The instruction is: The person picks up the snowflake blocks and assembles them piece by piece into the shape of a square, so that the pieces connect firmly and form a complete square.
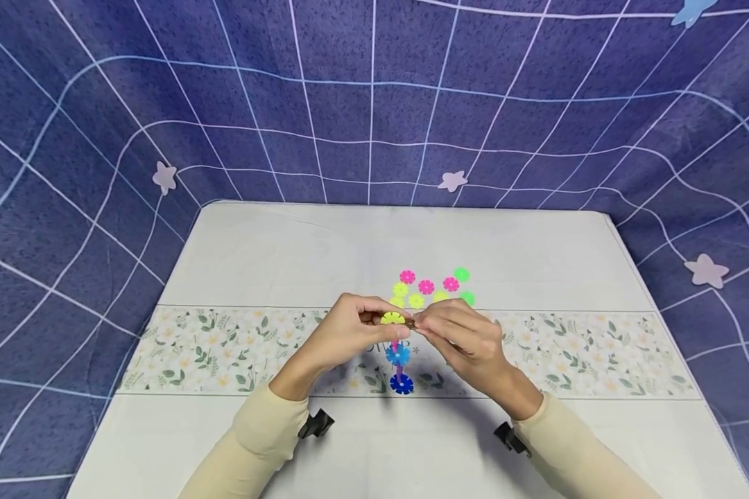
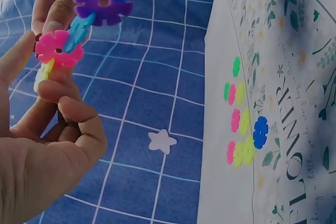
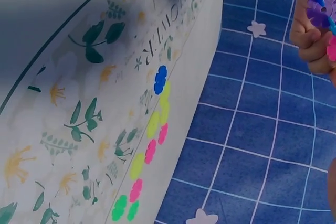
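Note:
My left hand (image 1: 352, 329) pinches the upper end of a chain of notched plastic snowflake discs, at its yellow disc (image 1: 392, 317) and pink disc (image 2: 59, 50). Below these hang a light blue disc (image 1: 398, 355), a purple disc (image 2: 104, 1) and a dark blue disc (image 1: 402, 384), slotted edge to edge. Fingertips of my right hand (image 1: 465, 339) meet the left ones beside the yellow disc. Between them they pinch a small dark brown piece (image 1: 410, 324), mostly hidden, perhaps another disc. Whether it joins the chain I cannot tell.
Behind the hands, loose pink discs (image 1: 426, 286), yellow discs (image 1: 416, 301) and green discs (image 1: 462, 274) lie on the white table cover (image 1: 274, 256). One loose blue disc (image 2: 260, 132) lies near them. A blue gridded curtain (image 1: 337, 111) hangs beyond the table.

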Demonstrator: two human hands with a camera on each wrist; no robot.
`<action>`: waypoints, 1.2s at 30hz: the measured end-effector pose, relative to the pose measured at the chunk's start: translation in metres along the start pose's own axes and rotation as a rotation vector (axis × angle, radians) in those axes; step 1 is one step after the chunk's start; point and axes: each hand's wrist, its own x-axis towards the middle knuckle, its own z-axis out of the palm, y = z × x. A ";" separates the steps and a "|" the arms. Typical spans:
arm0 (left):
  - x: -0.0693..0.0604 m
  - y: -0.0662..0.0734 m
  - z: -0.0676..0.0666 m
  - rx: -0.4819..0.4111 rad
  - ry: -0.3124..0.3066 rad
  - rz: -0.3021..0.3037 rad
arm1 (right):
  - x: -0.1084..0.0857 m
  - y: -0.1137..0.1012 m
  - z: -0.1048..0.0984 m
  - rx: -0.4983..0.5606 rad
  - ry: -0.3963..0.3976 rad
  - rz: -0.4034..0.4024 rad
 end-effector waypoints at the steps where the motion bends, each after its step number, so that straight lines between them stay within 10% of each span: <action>1: 0.000 0.000 0.000 0.004 0.003 -0.004 | 0.000 0.000 0.000 -0.003 -0.004 -0.012; 14: -0.002 -0.008 -0.004 0.016 0.040 -0.006 | 0.000 0.002 0.004 -0.008 -0.069 0.014; 17: -0.003 -0.008 -0.006 0.065 0.060 0.000 | -0.008 0.006 -0.005 -0.007 -0.080 0.228; 20: -0.005 -0.009 -0.006 0.134 0.100 0.009 | -0.023 0.024 -0.025 -0.065 -0.091 0.630; 25: -0.008 -0.012 -0.006 0.206 0.142 0.059 | -0.058 0.069 -0.060 -0.301 -0.326 1.224; 29: -0.011 -0.012 -0.003 0.246 0.152 0.101 | -0.087 0.088 -0.066 -0.394 -0.500 1.258; 36: -0.013 -0.010 -0.003 0.283 0.185 0.160 | -0.092 0.091 -0.057 -0.468 -0.527 1.197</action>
